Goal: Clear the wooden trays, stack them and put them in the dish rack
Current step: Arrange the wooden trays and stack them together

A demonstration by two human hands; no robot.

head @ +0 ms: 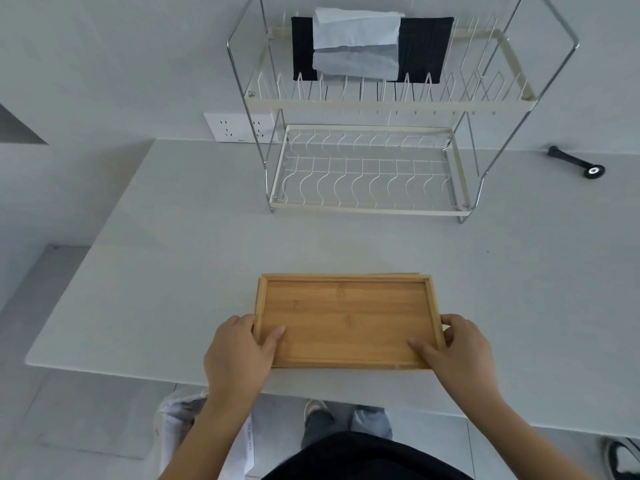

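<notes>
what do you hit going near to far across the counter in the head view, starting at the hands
left hand and right hand gripping the stacked wooden trays → bare counter → dish rack → wall socket

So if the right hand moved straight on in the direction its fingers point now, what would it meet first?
The right hand points inward across the stacked light-brown wooden trays, so it would probably first meet the left hand gripping the opposite edge.

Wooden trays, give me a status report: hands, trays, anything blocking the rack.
Left hand and right hand grip the stacked wooden trays, cleared, on the table. Dish rack lower tier free. Path clear.
</notes>
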